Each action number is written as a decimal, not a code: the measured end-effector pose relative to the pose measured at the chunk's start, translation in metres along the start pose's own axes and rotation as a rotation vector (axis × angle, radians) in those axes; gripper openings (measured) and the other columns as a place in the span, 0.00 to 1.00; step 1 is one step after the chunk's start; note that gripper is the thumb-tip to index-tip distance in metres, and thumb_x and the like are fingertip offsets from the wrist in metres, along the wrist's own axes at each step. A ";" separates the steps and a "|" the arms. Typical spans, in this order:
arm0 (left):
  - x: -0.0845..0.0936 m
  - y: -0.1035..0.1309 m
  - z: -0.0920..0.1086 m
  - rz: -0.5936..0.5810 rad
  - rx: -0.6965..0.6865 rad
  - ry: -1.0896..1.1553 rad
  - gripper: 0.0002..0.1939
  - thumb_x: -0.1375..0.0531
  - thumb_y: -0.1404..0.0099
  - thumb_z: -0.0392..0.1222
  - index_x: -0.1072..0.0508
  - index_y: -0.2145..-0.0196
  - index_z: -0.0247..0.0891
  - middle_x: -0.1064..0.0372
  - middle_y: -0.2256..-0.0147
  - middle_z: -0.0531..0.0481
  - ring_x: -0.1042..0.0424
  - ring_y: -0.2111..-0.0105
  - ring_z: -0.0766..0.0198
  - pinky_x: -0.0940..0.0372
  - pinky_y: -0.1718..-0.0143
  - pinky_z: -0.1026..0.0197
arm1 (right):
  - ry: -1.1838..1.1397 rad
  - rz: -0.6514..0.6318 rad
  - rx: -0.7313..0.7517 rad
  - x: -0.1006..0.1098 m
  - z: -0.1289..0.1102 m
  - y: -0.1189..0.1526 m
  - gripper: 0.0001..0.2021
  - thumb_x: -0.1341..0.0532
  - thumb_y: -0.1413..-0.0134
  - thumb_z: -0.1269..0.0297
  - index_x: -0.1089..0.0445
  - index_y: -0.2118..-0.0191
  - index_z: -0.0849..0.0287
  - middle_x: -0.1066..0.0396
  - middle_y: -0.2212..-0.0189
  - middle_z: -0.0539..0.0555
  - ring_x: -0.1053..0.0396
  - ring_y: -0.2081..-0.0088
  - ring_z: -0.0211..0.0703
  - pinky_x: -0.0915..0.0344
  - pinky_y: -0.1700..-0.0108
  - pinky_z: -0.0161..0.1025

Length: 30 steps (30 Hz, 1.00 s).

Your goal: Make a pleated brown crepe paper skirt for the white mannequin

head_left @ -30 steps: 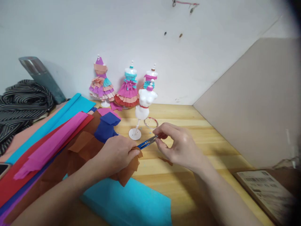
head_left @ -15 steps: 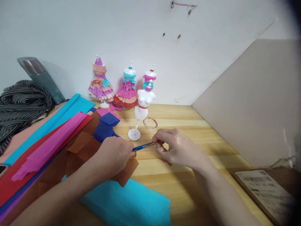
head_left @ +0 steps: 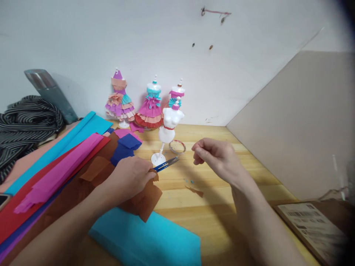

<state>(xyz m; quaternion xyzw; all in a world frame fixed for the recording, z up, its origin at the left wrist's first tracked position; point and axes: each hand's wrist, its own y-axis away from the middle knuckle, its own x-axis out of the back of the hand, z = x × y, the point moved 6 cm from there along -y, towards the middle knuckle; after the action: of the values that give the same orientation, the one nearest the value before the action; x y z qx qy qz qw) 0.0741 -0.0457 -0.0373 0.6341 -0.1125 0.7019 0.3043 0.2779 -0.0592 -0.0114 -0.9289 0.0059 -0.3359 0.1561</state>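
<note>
Blue-handled metal snips [head_left: 165,164] are gripped in the left hand [head_left: 135,173] over the pale wooden tabletop [head_left: 177,210]. Light, stiff handling is expected; the handles, not the blades, are best held. The right hand [head_left: 215,157] is curled closed; whether anything is pinched cannot be told.

L hand [head_left: 131,175] & R hand [head_left: 216,157]: both bare. L forearm [head_left: 80,221] & R forearm [head_left: 255,214] bare too, slim, widening from narrow wrists twd frame edge. Skin looks smooth, tho pic's a bit soft, so can't be sure.
</note>
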 end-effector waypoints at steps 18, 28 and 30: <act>-0.005 0.000 0.007 -0.050 -0.023 0.011 0.15 0.49 0.32 0.43 0.24 0.69 0.37 0.26 0.70 0.44 0.27 0.66 0.53 0.53 0.73 0.60 | -0.026 -0.034 0.180 -0.033 -0.013 -0.002 0.13 0.45 0.42 0.65 0.40 0.78 0.58 0.42 0.80 0.47 0.45 0.76 0.36 0.48 0.72 0.36; -0.006 -0.004 -0.007 -0.003 -0.127 0.381 0.15 0.46 0.35 0.44 0.27 0.75 0.36 0.38 0.79 0.53 0.39 0.76 0.65 0.52 0.74 0.62 | 0.002 0.176 -0.024 0.021 0.003 0.000 0.22 0.45 0.43 0.54 0.50 0.84 0.55 0.56 0.85 0.45 0.57 0.81 0.33 0.58 0.79 0.36; -0.007 -0.005 -0.008 0.001 -0.169 0.490 0.15 0.46 0.36 0.44 0.29 0.77 0.36 0.39 0.79 0.54 0.40 0.76 0.67 0.51 0.74 0.63 | 0.077 0.103 -0.009 0.019 -0.001 0.000 0.23 0.45 0.44 0.53 0.53 0.84 0.55 0.57 0.85 0.44 0.57 0.81 0.32 0.58 0.79 0.36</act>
<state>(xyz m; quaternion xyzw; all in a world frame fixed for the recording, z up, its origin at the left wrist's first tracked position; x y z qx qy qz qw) 0.0702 -0.0397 -0.0462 0.4174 -0.0940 0.8228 0.3741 0.2922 -0.0615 0.0015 -0.9144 0.0614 -0.3629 0.1687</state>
